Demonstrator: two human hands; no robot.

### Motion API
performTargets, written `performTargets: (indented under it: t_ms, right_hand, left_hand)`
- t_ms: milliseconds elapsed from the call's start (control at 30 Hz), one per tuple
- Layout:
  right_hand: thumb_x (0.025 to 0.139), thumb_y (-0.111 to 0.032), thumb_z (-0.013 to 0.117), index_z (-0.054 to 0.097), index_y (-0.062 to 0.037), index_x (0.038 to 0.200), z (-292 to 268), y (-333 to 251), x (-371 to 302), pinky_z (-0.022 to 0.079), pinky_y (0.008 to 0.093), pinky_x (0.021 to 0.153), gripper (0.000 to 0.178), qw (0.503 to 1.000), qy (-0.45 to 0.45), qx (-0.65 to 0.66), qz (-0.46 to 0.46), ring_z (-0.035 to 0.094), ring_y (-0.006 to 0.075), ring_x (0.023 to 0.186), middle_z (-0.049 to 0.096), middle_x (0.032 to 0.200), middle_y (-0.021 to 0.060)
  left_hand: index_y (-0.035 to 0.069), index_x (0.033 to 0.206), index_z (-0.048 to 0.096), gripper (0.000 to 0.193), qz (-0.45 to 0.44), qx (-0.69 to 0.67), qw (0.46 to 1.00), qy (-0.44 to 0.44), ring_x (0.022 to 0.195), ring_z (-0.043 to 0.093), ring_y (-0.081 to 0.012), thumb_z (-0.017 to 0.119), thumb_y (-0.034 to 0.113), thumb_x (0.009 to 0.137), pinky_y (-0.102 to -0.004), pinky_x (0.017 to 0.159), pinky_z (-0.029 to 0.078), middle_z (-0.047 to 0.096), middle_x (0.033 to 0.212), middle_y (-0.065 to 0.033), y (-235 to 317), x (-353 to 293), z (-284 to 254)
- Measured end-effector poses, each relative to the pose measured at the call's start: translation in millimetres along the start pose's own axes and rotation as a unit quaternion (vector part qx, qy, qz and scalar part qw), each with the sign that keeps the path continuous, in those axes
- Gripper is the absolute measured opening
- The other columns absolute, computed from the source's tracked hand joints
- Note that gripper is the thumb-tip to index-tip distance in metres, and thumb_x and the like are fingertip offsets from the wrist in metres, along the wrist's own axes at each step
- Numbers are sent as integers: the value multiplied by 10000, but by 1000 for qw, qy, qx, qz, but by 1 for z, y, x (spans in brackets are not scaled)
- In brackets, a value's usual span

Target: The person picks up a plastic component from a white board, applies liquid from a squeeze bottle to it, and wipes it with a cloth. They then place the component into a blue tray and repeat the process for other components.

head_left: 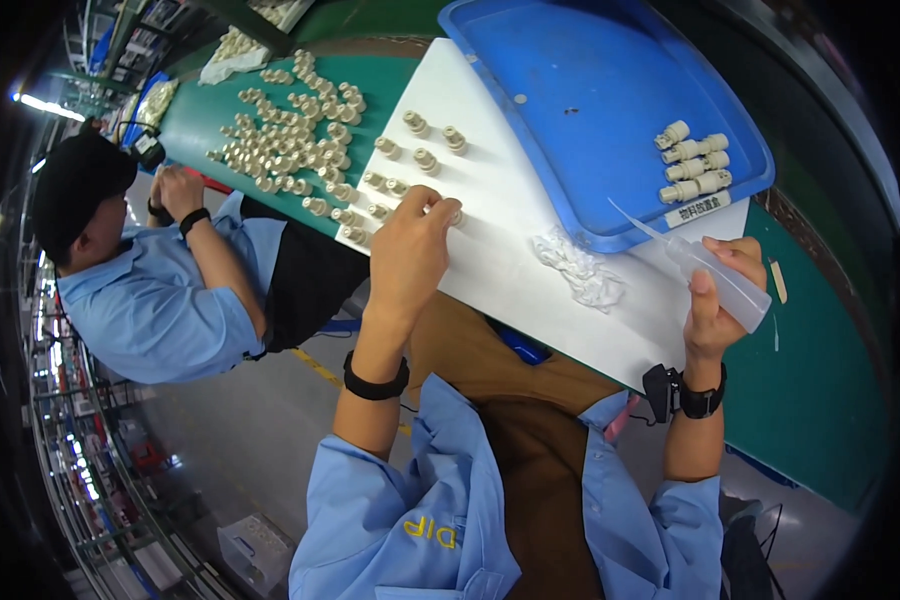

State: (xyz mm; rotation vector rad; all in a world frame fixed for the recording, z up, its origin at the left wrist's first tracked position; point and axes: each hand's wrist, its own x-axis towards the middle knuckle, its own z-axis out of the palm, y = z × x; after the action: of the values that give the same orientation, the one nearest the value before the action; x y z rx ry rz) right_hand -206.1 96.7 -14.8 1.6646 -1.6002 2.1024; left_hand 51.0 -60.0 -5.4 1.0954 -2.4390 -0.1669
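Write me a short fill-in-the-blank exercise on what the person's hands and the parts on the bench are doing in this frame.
1. The right hand holds a clear squeeze ____ with a long thin nozzle.
2. The left hand reaches to a small beige fitting lying on the ____ board.
3. A few finished beige fittings lie in the ____ tray.
4. A crumpled clear plastic wrap lies ____ the two hands.

Missing words: bottle; white; blue; between

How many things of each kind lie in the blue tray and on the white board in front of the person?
Beige fittings in the blue tray: 6
Beige fittings on the white board: about 10
Crumpled clear wrap: 1
Total: about 17
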Motion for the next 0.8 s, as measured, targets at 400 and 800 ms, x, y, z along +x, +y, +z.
performTargets:
  t_ms: [400, 800]
  right_hand:
    - [732, -54, 677, 519, 11, 958, -7, 1, 6, 463, 289, 701, 283, 1000, 9, -15, -18, 550, 203, 793, 589, 882, 163]
    - [779, -60, 646, 517, 21, 997, -33, 12, 12, 462, 256, 652, 266, 973, 218, -62, 32, 555, 173, 792, 573, 971, 166]
  left_hand:
    - [59, 900, 647, 151, 4, 5, 1000, -13, 727, 591, -261, 617, 40, 753, -345, 609, 477, 574, 878, -68, 7, 31, 6]
    - [20, 934, 632, 214, 66, -164, 982, -64, 809, 594, -318, 645, 148, 762, -377, 672, 482, 585, 955, -127, 115, 90, 44]
